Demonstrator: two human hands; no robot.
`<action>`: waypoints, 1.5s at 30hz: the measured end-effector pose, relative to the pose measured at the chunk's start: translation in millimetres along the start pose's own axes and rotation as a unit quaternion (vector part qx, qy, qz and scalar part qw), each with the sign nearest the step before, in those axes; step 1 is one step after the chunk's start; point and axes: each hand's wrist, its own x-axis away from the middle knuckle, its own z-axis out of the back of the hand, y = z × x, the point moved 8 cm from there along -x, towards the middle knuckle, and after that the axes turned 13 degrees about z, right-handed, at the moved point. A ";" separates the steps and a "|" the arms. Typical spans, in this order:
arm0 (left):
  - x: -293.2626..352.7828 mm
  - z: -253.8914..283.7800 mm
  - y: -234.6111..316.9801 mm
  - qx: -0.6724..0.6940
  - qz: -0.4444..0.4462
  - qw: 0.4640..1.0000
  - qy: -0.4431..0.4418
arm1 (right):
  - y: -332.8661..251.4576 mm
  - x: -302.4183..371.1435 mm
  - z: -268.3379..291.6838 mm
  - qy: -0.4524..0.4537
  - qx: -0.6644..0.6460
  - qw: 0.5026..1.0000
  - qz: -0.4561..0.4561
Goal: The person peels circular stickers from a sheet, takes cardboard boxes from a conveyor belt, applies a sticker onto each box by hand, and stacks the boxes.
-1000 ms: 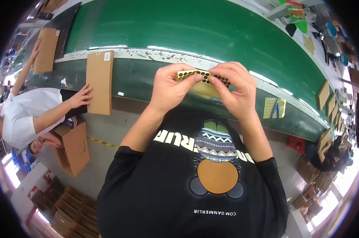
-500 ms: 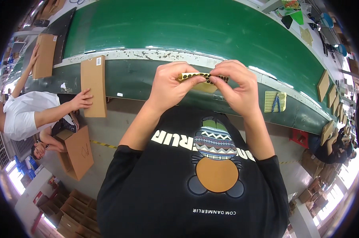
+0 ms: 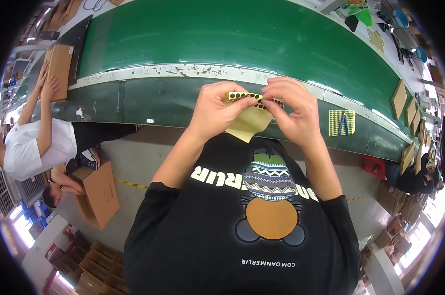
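A yellow sheet of round black dot stickers is held up between my hands, just above the near edge of the workbench. Its top part is bent over, so a strip of dots faces up while the plain back hangs down towards my shirt. My left hand pinches the strip's left end between thumb and fingers. My right hand is closed on the strip further right, its thumb and fingertips near the left thumb. Whether a single dot is between the right fingertips is too small to tell.
Blue-handled pliers lie on a yellow gridded sheet at the right. Beyond the pale metal rail runs a green conveyor belt. At far left a co-worker holds a cardboard box; an open carton is below.
More of the sheet's plain yellow back now hangs below my hands. At left, the nearer cardboard box has gone from its place, and both the co-worker's hands are on the farther one.
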 end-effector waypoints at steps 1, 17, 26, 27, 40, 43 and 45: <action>-0.2 -2.5 -7.3 0.032 0.053 0.998 -0.009 | -1.8 1.4 1.7 -0.001 0.006 1.000 -0.002; -16.2 -64.1 -80.0 0.132 0.206 0.957 -0.157 | 54.4 107.3 -9.2 0.157 -0.266 0.910 -0.278; -48.7 -158.6 -58.7 0.126 0.223 0.939 -0.230 | 85.4 157.9 58.5 0.263 -0.272 0.880 -0.287; -53.8 -172.6 -55.6 0.121 0.222 0.940 -0.229 | 90.7 162.8 68.8 0.268 -0.273 0.879 -0.285; -92.1 -362.0 -27.3 0.105 0.202 0.955 -0.192 | 166.8 247.2 238.3 0.238 -0.271 0.887 -0.289; -99.0 -397.3 -30.5 0.101 0.209 0.947 -0.221 | 183.0 271.5 261.2 0.230 -0.253 0.890 -0.302; -107.0 -413.6 -35.6 0.087 0.223 0.945 -0.223 | 199.7 284.3 266.3 0.222 -0.294 0.880 -0.299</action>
